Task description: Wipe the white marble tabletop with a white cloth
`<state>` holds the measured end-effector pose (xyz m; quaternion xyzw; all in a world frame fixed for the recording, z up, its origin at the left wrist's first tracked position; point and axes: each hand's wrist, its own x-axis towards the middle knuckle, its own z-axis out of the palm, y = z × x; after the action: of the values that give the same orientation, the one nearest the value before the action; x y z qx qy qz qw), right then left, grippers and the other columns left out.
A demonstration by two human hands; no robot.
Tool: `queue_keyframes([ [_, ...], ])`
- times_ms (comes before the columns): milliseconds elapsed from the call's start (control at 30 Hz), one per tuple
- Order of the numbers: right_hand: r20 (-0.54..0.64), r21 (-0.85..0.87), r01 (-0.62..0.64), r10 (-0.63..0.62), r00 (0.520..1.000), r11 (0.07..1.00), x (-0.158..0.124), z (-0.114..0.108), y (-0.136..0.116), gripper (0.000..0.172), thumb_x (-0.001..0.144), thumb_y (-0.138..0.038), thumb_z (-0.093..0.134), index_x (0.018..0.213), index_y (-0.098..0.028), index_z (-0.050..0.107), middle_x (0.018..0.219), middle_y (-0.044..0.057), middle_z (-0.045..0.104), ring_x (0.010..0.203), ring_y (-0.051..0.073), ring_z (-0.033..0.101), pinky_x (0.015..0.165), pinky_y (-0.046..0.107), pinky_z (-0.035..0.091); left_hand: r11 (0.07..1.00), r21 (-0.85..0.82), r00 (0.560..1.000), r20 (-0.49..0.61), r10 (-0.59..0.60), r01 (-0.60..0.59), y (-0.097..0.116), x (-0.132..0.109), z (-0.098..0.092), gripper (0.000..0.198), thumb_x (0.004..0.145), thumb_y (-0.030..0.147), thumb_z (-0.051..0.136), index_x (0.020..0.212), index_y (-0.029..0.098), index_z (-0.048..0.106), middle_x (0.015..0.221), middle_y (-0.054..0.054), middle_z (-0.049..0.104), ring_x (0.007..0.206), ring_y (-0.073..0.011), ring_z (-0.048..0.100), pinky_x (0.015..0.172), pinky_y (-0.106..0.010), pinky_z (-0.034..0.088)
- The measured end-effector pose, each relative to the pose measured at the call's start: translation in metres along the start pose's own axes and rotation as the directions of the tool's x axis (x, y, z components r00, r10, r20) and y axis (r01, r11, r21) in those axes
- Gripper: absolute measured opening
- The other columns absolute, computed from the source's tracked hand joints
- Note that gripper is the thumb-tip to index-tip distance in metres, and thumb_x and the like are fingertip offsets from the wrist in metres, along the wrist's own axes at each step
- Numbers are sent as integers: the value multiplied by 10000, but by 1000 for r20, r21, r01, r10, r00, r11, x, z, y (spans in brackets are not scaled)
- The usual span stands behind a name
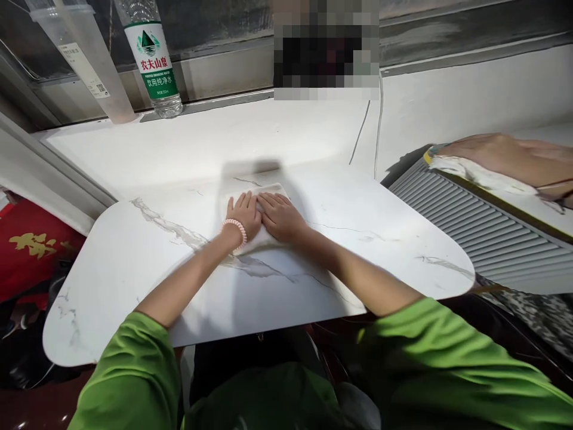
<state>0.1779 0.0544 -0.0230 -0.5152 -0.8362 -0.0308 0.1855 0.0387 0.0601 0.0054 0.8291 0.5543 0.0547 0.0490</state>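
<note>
A white cloth [258, 242] lies on the marbled white table [380, 251], its edges showing above and below my hands. My left hand [245, 216] rests flat on the cloth's left part, fingers stretched out and a pink coiled band around the wrist. Beside it, almost touching, my right hand [282, 218] presses flat on the cloth with its fingers extended and angled to the left. The cloth's middle is hidden under both palms.
On the sill behind the table stand a water bottle [154, 65] and a translucent plastic cup [89, 65]. A ribbed grey panel [483, 215] with a brown item [510, 158] on top is at the right. A red bag [36, 245] sits at the left.
</note>
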Motion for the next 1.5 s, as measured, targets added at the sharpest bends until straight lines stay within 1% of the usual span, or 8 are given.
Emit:
queue_keyframes([
  [200, -61, -86, 26, -32, 998, 996, -116, -32, -15, 554, 964, -227, 295, 1441, -5, 470, 1465, 205, 521, 1391, 296, 447, 1153, 510, 350, 980, -39, 977, 76, 199, -197, 62, -74, 8, 609, 969, 256, 310, 1531, 22, 308, 1624, -150, 265, 1521, -272, 198, 1248, -536, 117],
  [333, -114, -78, -1, -8, 993, 997, -156, -46, -16, 565, 962, -220, 320, 1493, -50, 415, 1435, 186, 559, 1377, 294, 466, 1142, 527, 380, 960, -69, 958, 76, 277, -272, 89, -96, 11, 629, 952, 278, 356, 1521, 11, 320, 1615, -176, 276, 1517, -301, 205, 1239, -564, 135],
  [500, -66, -58, -38, 34, 997, 998, -130, -41, 12, 558, 942, -229, 337, 1450, -39, 469, 1437, 189, 556, 1362, 308, 479, 1152, 535, 367, 962, -68, 959, 83, 271, -266, 89, -61, 13, 611, 958, 256, 320, 1512, 0, 330, 1606, -179, 305, 1510, -286, 234, 1245, -535, 128],
  [667, -17, 9, -27, 28, 999, 1000, -49, -21, 52, 551, 894, -210, 379, 1374, 17, 527, 1432, 217, 551, 1341, 318, 497, 1147, 493, 365, 985, -36, 979, 112, 172, -169, 62, 10, 10, 606, 975, 230, 263, 1538, 5, 278, 1631, -153, 251, 1524, -253, 193, 1250, -498, 104],
  [800, -95, 143, -45, 59, 994, 989, 17, -4, 77, 505, 843, -202, 424, 1303, -95, 602, 1355, 154, 633, 1261, 296, 568, 1108, 459, 408, 995, -7, 992, 84, 96, -96, 35, 68, 6, 597, 990, 230, 224, 1546, 18, 264, 1638, -128, 247, 1523, -226, 196, 1250, -469, 114],
  [967, -107, 204, -146, 170, 980, 968, 56, 6, 90, 475, 837, -206, 433, 1261, -155, 642, 1323, 102, 664, 1229, 285, 591, 1098, 435, 417, 999, -6, 998, 49, 45, -45, 18, 106, 4, 573, 985, 219, 224, 1537, 96, 316, 1631, -72, 292, 1508, -176, 236, 1249, -413, 129],
  [1233, -66, 96, -149, 156, 985, 984, 25, -2, 70, 514, 914, -213, 343, 1355, -74, 568, 1439, 146, 565, 1362, 262, 489, 1168, 449, 333, 999, 18, 998, 44, 48, -49, 30, 76, 6, 564, 1003, 238, 226, 1542, 97, 311, 1635, -86, 276, 1512, -197, 231, 1249, -438, 137],
  [1500, -89, 40, -102, 106, 990, 994, -89, -34, 57, 510, 934, -254, 341, 1368, -105, 564, 1410, 155, 590, 1350, 292, 511, 1148, 509, 386, 984, 24, 981, 88, 173, -176, 95, -6, 15, 590, 1003, 269, 226, 1554, 64, 274, 1642, -105, 249, 1526, -229, 187, 1253, -484, 114],
])
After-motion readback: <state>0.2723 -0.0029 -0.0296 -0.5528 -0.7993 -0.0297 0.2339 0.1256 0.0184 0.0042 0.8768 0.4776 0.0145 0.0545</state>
